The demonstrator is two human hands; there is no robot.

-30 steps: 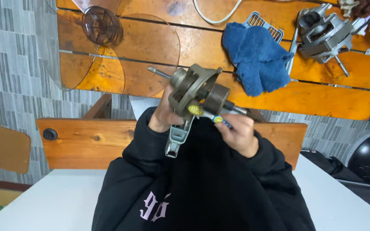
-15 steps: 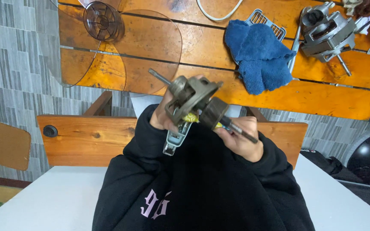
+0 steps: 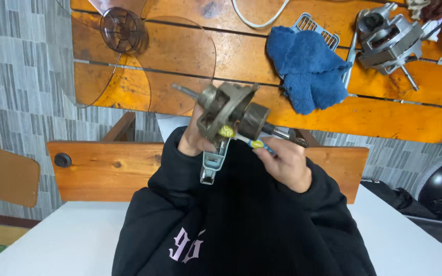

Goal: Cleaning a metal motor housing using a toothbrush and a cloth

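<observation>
Left hand (image 3: 195, 140) gripped the grey fan motor (image 3: 231, 115) from its left side, holding it in the air above the near edge of the wooden tabletop (image 3: 384, 115), over the person's black sleeves. Motor was tilted: 1 thin shaft (image 3: 184, 91) stuck out up-left, a second stub with a spring-like end (image 3: 287, 137) pointed down-right. A pale grey plastic bracket (image 3: 213, 162) hung from the motor's underside, just beside the left wrist.

Right hand (image 3: 285, 163) was closed around a screwdriver with a yellow and blue handle (image 3: 254, 144); its tip end sat against the motor's lower face near a yellow spot (image 3: 226, 131). Cannot tell if the tip was seated in a screw.

On the tabletop, well apart from the hands: a crumpled blue cloth (image 3: 308, 69) near the middle, touching a small light-blue grille (image 3: 315, 28) at its far side. A second grey motor (image 3: 387, 38) lay toward the far right corner. A clear plastic fan blade (image 3: 124, 30) lay at the far left, its lobes overhanging the left edge. A white cable loop (image 3: 259, 15) lay at the far edge.
</observation>
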